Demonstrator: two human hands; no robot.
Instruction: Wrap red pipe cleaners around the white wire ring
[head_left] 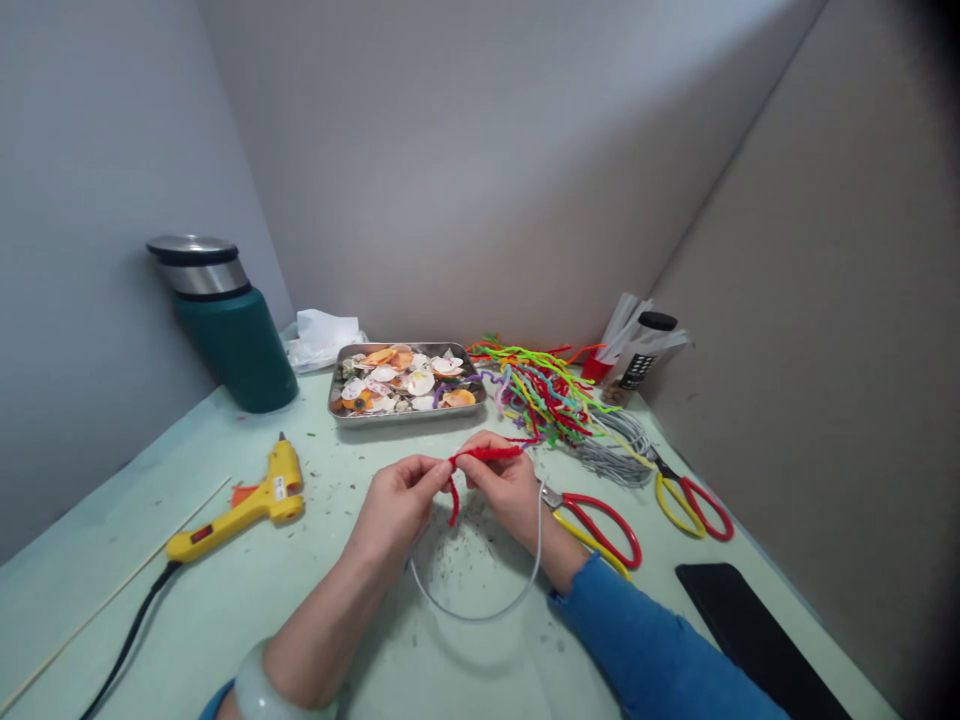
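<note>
Red Stem Meets Wire Ring

Above a pale green table (330, 640), the left hand (397, 500) and right hand (504, 478) pinch a fuzzy red stem (487, 454), fingers pressed together around it, at the top of a pale wire ring (480, 620). A yellow glue gun (240, 522) lies to the left; a metal tray (409, 420) of shells (some orange, some white) sits beyond.

Tray (407, 418): smooth metal, slightly glossy. Glue gun (251, 510): yellow plastic. Bottle (244, 345): matt teal body, apparently coated, with brushed-looking metal collar.
</note>
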